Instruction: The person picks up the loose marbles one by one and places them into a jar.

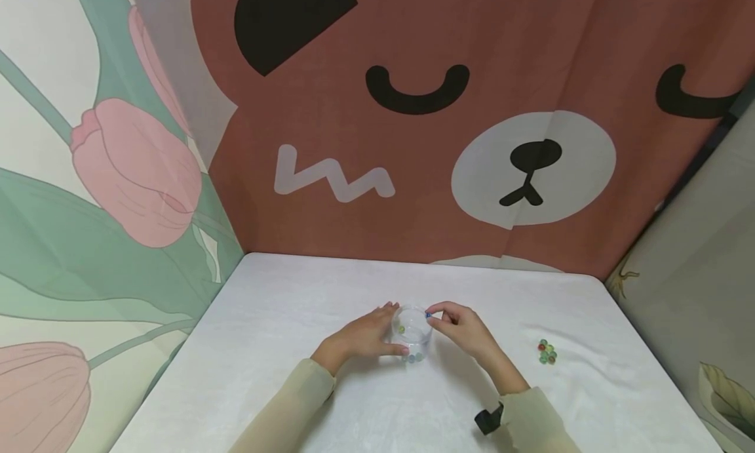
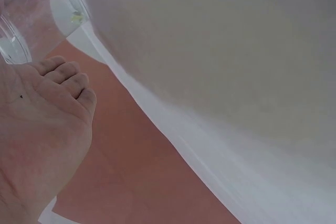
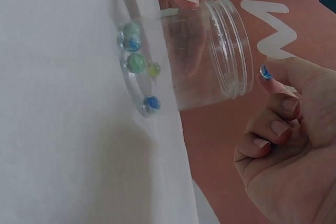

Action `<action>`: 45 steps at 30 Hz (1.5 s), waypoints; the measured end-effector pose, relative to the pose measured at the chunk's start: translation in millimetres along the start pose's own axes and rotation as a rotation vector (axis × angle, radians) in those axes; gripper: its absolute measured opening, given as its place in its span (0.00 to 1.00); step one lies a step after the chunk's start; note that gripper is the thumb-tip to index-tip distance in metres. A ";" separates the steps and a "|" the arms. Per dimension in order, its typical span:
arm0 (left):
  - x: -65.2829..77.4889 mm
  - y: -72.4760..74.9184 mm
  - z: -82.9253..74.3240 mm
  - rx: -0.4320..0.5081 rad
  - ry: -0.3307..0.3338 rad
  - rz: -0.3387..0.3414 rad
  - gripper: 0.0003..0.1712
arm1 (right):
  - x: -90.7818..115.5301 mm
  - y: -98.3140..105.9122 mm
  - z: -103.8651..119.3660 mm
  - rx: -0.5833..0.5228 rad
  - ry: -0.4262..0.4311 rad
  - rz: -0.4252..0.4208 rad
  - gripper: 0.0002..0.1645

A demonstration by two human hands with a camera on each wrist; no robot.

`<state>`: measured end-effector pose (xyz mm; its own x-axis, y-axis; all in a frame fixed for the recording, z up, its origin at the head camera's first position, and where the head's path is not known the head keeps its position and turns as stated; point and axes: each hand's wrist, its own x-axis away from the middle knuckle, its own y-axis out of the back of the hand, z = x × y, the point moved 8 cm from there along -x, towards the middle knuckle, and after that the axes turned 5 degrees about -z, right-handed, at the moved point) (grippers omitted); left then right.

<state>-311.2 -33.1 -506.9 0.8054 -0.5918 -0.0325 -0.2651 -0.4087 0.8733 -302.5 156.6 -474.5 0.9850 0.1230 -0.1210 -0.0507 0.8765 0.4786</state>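
A clear, open-topped plastic jar [image 1: 420, 340] stands on the white cloth between the hands. My left hand [image 1: 368, 332] holds it from the left, thumb on the near side and fingers around the far side. Thumb and index finger of my right hand [image 1: 466, 328] pinch a blue glass marble [image 3: 266, 72] just outside the jar's threaded rim. The other right fingers are curled in. Inside, several blue and green marbles [image 3: 136, 63] lie at the bottom, along with a yellow-green marble [image 3: 153, 70]. The left wrist view shows the left palm [image 2: 42, 114] beside the jar.
A small cluster of green, yellow and red-brown marbles [image 1: 546, 352] lies on the tablecloth [image 1: 596, 400] to the right. Behind the table hangs a brown cloth [image 1: 413, 230] with a bear face; a tulip-print cloth [image 1: 135, 177] borders the left side.
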 end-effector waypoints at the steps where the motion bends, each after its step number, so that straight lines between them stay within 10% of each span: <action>1: 0.1 -0.1 0.0 0.001 0.002 -0.001 0.61 | -0.1 -1.5 0.0 -0.010 -0.004 0.001 0.14; 45: -0.7 -2.2 3.4 0.009 0.042 0.003 0.63 | 1.8 -12.8 -6.2 -0.073 -0.073 0.016 0.19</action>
<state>-312.9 -34.1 -510.4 0.8263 -0.5632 -0.0089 -0.2721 -0.4130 0.8692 -301.1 148.6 -486.2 0.9932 0.1057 -0.0487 -0.0762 0.9067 0.4149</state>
